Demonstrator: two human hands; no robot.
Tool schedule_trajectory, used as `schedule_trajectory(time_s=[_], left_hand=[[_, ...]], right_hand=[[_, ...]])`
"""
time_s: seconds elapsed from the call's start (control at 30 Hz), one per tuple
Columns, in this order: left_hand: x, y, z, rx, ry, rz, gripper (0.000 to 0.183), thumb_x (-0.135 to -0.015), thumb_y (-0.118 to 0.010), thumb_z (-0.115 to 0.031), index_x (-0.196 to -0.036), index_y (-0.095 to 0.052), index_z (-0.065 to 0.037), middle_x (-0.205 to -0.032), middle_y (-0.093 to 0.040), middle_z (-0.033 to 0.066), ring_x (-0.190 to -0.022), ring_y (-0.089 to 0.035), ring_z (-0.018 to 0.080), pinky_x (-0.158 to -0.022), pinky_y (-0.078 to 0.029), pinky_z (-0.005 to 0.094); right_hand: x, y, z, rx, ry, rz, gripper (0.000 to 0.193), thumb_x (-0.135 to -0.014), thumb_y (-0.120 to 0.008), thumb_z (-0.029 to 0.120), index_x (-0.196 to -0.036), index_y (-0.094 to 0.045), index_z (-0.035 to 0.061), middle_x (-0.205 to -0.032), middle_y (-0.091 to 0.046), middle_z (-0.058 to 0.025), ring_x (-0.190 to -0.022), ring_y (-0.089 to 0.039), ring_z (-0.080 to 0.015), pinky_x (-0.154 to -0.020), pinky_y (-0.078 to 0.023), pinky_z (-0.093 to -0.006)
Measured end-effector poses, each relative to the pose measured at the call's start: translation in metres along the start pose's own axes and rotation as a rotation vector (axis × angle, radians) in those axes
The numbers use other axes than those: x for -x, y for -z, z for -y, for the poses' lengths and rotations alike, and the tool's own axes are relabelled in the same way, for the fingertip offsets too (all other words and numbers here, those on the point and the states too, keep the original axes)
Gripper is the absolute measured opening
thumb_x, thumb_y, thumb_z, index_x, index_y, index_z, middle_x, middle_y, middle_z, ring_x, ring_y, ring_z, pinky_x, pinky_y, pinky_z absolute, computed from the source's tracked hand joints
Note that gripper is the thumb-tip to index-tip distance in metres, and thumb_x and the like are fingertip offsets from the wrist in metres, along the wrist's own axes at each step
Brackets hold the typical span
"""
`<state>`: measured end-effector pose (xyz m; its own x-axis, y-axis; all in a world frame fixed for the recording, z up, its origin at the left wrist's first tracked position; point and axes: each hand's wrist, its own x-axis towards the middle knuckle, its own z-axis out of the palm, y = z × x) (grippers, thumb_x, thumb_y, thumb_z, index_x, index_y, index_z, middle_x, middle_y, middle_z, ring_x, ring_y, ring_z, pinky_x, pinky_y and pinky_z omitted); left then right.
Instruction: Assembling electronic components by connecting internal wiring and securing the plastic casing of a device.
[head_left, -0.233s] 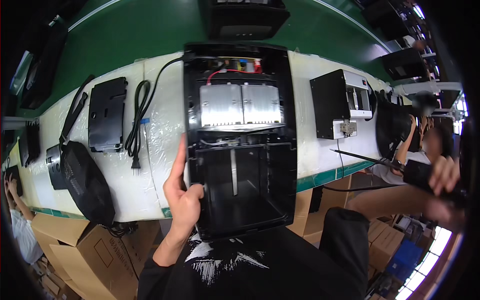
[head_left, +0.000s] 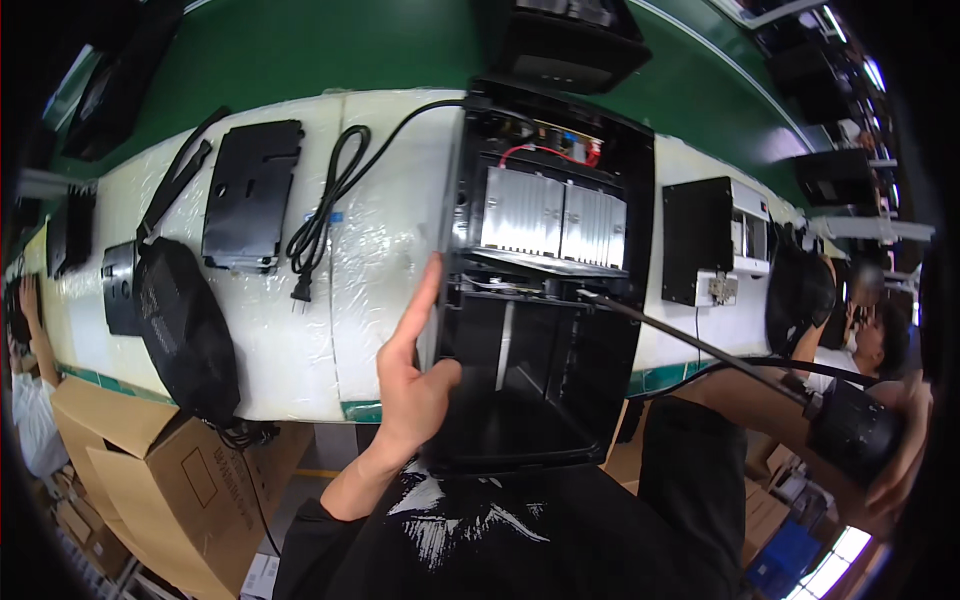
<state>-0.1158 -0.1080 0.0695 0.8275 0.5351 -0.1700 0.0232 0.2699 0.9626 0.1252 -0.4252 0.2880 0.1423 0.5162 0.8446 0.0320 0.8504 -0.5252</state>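
Factory floor, assembly line by the look of it. Long white bench [head_left: 380, 220], plastic-wrapped top, beside a green strip [head_left: 330, 50] that looks like a conveyor. Open black case [head_left: 540, 350] at the bench, red wire [head_left: 550, 151] and metal blocks [head_left: 520, 212] exposed; second case [head_left: 565, 65] on the green. Power driver [head_left: 855, 425] at the open one. Big carton [head_left: 200, 490] below. Co-workers' stations both ends: white sleeve [head_left: 35, 430] left, seated-height person [head_left: 885, 335] right.
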Motion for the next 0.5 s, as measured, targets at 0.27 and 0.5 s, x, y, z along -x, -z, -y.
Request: schedule_trajectory(time_s=[0.27, 0.5], left_hand=[[0.003, 0.009, 0.006, -0.021, -0.127, 0.061, 0.083, -0.057, -0.04, 0.013, -0.139, -0.033, 0.003, -0.147, -0.03, 0.0177, -0.139, -0.024, 0.026, -0.112, -0.016, 0.0311], [-0.001, 0.01, 0.008, -0.025, -0.13, 0.101, 0.082, -0.058, -0.041, 0.007, -0.139, -0.032, 0.005, -0.147, -0.029, 0.0194, -0.139, -0.024, 0.0271, -0.113, -0.016, 0.0341]], right_hand=[[-0.045, -0.056, -0.176, -0.157, -0.075, -0.119, 0.019, -0.078, -0.067, 0.011, -0.068, -0.052, 0.0046, -0.059, -0.056, -0.0038, -0.049, -0.057, -0.011, -0.048, -0.05, -0.019], [-0.054, -0.067, -0.221, -0.204, -0.126, -0.238, 0.022, -0.078, -0.067, 0.003, -0.063, -0.05, 0.0047, -0.058, -0.056, -0.0051, -0.045, -0.057, -0.0116, -0.044, -0.052, -0.0182]])
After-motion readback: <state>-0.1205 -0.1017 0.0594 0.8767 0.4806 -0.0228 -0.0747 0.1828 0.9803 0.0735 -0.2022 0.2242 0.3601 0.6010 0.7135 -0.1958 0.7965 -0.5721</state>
